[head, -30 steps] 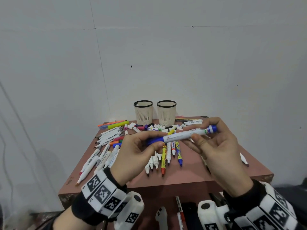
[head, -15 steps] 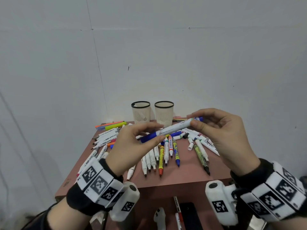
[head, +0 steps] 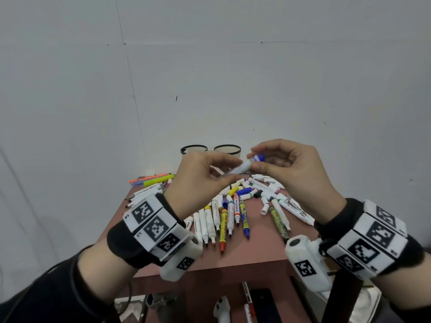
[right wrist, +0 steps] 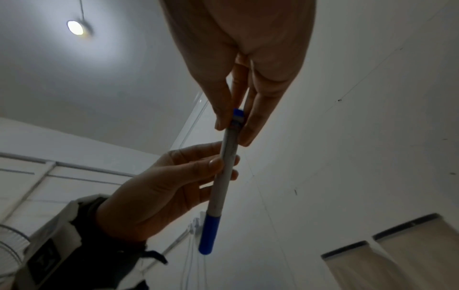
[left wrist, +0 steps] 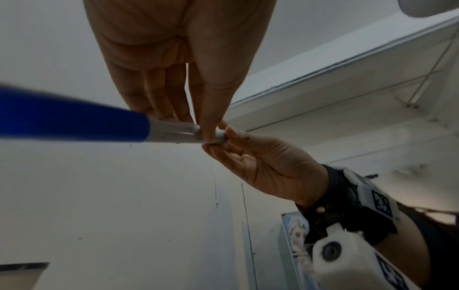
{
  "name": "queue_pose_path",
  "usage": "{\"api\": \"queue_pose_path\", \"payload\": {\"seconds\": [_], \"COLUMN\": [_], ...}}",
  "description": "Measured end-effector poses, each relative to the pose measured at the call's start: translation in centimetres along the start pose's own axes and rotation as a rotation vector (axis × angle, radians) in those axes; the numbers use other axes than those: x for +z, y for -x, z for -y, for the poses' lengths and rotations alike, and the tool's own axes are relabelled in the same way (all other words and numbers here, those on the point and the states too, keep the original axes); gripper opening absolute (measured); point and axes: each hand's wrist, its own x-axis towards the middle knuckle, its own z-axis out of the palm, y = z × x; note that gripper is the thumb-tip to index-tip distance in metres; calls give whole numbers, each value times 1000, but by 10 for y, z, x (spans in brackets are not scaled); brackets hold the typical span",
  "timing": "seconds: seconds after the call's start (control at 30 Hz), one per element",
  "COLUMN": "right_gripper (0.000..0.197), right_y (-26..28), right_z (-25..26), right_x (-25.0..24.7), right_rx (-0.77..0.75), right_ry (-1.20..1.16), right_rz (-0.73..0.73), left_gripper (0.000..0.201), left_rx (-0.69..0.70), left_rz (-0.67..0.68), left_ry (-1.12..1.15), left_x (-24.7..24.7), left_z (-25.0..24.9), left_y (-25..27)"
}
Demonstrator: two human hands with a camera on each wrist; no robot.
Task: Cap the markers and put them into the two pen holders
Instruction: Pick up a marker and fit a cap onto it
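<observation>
Together, we held one blue-capped marker [head: 242, 169] above the table [head: 254, 250].
Left hand [head: 198, 180] pinched its barrel; right hand [head: 293, 173] pinched its far end.

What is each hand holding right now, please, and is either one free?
Left hand: pinching the barrel of the blue-capped marker.
Right hand: pinching the same marker at its far end.
Neither is free.

A reddish-brown bench [head: 256, 250] stands against a pale grey wall [head: 233, 78]. Below its front edge lie a black phone-like slab [head: 264, 306] and a white controller [head: 222, 311]. A round ceiling lamp [right wrist: 75, 27] glows overhead.
</observation>
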Motion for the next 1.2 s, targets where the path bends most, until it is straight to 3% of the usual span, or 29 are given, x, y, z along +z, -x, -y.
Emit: {"api": "queue_pose_path", "payload": {"seconds": [0.13, 0.23, 0.37, 0.5, 0.6, 0.9, 1.2], "right_gripper": [32, 30, 25, 36, 37, 30, 29], "right_y": [-15, -31, -50, -66, -78, -100, -100], "right_z": [-16, -37, -65, -82, -97, -130, -148], "right_x": [-9, -16, -18, -13, -7, 3, 4], "right_rx": [43, 114, 108, 13, -19, -144, -256], "right_ry": [91, 314, 739, 1152, 1313, 1420, 1390], "right_rz": [40, 154, 458, 828, 1023, 1272, 1347], "left_gripper": [33, 53, 65, 60, 55, 44, 37], "left_rx": [-21, -43, -21, -36, -74, -186, -288], "left_rz": [7, -17, -41, -99, -158, -392, -327], "left_ry": [-131, -162, -270, -363, -368, -290, -251], "left_x": [-9, -20, -33, -42, -45, -40, -9], "left_z": [22, 41, 69, 105, 127, 185, 222], "left_y": [-15, -30, -60, -96, -121, -175, -185]}}
